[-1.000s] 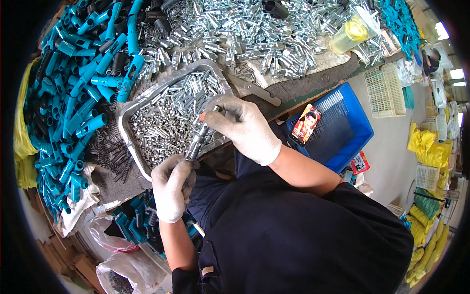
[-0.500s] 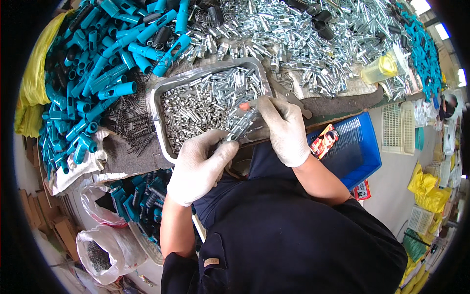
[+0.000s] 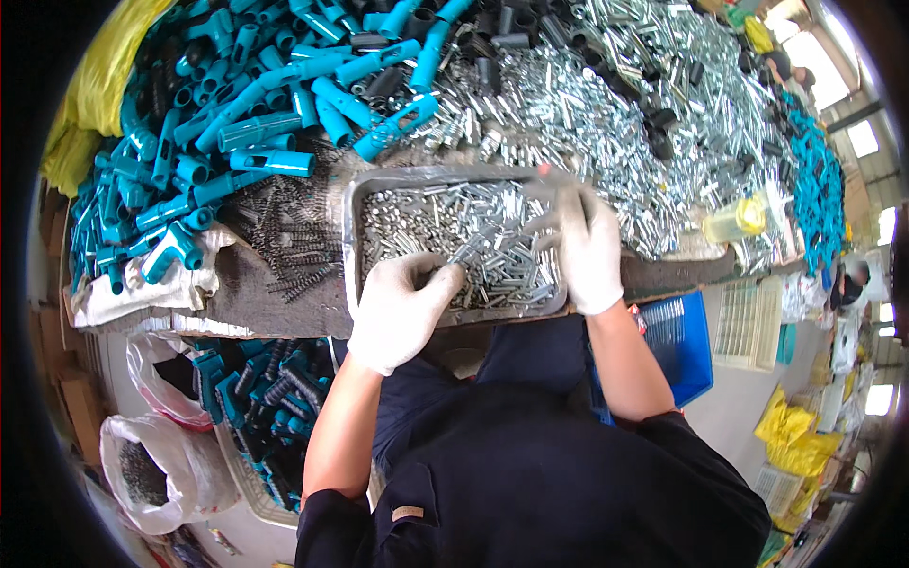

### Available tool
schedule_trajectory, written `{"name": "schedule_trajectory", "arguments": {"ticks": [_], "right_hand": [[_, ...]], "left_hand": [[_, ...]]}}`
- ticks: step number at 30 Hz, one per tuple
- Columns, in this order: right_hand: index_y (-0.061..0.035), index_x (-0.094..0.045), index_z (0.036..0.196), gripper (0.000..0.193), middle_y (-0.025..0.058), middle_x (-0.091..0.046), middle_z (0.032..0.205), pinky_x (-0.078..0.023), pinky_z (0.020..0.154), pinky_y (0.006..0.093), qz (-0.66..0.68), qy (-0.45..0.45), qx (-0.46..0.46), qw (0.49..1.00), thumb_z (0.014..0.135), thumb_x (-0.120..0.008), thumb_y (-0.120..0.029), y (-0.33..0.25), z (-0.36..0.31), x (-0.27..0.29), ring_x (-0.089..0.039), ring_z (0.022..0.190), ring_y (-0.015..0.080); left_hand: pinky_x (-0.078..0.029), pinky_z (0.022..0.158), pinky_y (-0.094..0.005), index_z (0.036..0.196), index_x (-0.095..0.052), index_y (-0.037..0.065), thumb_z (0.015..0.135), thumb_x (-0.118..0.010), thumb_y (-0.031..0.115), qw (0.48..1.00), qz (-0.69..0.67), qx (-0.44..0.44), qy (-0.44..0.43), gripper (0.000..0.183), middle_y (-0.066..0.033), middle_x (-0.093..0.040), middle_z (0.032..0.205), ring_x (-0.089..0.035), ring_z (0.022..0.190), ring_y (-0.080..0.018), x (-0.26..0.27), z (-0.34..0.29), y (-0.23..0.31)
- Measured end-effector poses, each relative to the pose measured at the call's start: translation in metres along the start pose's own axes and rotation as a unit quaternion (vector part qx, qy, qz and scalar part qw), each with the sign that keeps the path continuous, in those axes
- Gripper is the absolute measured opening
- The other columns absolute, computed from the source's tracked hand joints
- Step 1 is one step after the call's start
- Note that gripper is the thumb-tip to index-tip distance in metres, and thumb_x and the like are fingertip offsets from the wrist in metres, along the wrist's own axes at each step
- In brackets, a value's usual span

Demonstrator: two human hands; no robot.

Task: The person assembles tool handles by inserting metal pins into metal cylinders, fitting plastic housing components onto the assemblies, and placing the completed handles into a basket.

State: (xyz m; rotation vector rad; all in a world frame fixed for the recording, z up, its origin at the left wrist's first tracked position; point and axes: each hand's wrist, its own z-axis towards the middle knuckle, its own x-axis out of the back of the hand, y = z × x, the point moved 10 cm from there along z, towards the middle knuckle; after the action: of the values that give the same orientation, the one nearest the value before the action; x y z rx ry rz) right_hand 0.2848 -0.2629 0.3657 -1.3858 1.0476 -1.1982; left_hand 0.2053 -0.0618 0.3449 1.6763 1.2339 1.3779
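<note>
"So, what's in your left grip (image 3: 402, 312)?"

"You've got it closed on a metal part (image 3: 468, 249), pinched between gloved thumb and fingers. That part sits over the tray (image 3: 354, 237), tilted, its free end pointing up and away from your palm."

"And your right grip (image 3: 589, 248)?"

"It's over the tray's right end, its fingers toward the far right corner. They're blurred, so you can't tell whether they pinch anything. One fingertip shows reddish, out of the glove."

"What lies in the tray below you?"

"Small metal pieces: short ones (image 3: 402, 222) to your left, longer rods (image 3: 511, 270) to your right."

"Around it on the counter (image 3: 256, 308)?"

"Dark springs (image 3: 289, 232) just left of the tray, then your heap of teal tubes (image 3: 265, 133). Beyond the tray, a wide spread of shiny fittings (image 3: 606, 142), with a clear cup (image 3: 724, 225) near the right end."

"Under the counter?"

"On your left, more teal parts (image 3: 275, 402) in a basket, and a white sack (image 3: 194, 473). A blue bin (image 3: 689, 355) is beside your right forearm."
</note>
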Motion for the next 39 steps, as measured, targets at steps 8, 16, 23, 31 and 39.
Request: {"name": "schedule_trajectory", "arguments": {"ticks": [8, 16, 23, 31, 39], "right_hand": [[-0.0120, -0.055, 0.131, 0.051, 0.0152, -0.061, 0.124, -0.047, 0.098, 0.0416, -0.482, -0.107, 0.351, 0.796, 0.085, -0.067, -0.031, -0.043, 0.119, -0.116, -0.059, 0.114, 0.0322], [-0.0028, -0.058, 0.116, 0.056, 0.0204, -0.066, 0.103, -0.049, 0.089, 0.0409, -0.458, -0.216, 0.260, 0.822, 0.077, -0.076, -0.039, -0.039, 0.147, -0.123, -0.065, 0.099, 0.0348], [-0.0021, -0.060, 0.106, 0.038, 0.0174, -0.067, 0.088, -0.055, 0.076, 0.0378, -0.312, 0.103, 0.320, 0.888, 0.079, -0.070, -0.026, -0.130, 0.089, 0.008, -0.068, 0.079, 0.0286], [-0.0017, -0.053, 0.111, 0.024, 0.0077, -0.053, 0.097, -0.057, 0.063, 0.0349, 0.199, -0.035, -0.053, 0.978, 0.090, -0.050, -0.014, 0.010, 0.007, 0.052, -0.059, 0.080, 0.0184], [-0.0028, -0.055, 0.112, 0.025, 0.0055, -0.054, 0.094, -0.059, 0.067, 0.0365, 0.202, -0.102, -0.127, 0.966, 0.089, -0.052, -0.011, 0.023, -0.042, 0.021, -0.061, 0.085, 0.0170]], "left_hand": [[-0.047, 0.062, -0.0349, 0.084, -0.072, 0.001, 0.086, -0.063, 0.037, 1.000, 0.020, 0.005, 0.018, 0.037, -0.0115, -0.063, 0.063, -0.061, 0.060, -0.0188, 0.003, 0.016, -0.026], [-0.046, 0.059, -0.0308, 0.081, -0.072, 0.002, 0.087, -0.063, 0.034, 0.999, -0.023, 0.026, 0.003, 0.034, -0.0052, -0.062, 0.061, -0.058, 0.058, -0.0131, 0.004, 0.019, -0.028], [-0.043, 0.055, -0.0280, 0.076, -0.069, 0.001, 0.087, -0.062, 0.032, 0.999, -0.034, 0.022, 0.001, 0.033, -0.0023, -0.059, 0.059, -0.054, 0.056, -0.0096, 0.004, 0.016, -0.029], [-0.044, 0.055, -0.0266, 0.086, -0.070, -0.003, 0.087, -0.063, 0.023, 0.989, -0.091, 0.044, -0.107, 0.026, -0.0033, -0.060, 0.062, -0.054, 0.058, -0.0084, -0.007, -0.022, 0.010], [-0.048, 0.059, -0.0311, 0.089, -0.070, -0.003, 0.088, -0.060, 0.024, 0.990, 0.035, 0.018, -0.136, 0.029, -0.0107, -0.061, 0.060, -0.060, 0.058, -0.0140, -0.016, -0.039, 0.025]]}}
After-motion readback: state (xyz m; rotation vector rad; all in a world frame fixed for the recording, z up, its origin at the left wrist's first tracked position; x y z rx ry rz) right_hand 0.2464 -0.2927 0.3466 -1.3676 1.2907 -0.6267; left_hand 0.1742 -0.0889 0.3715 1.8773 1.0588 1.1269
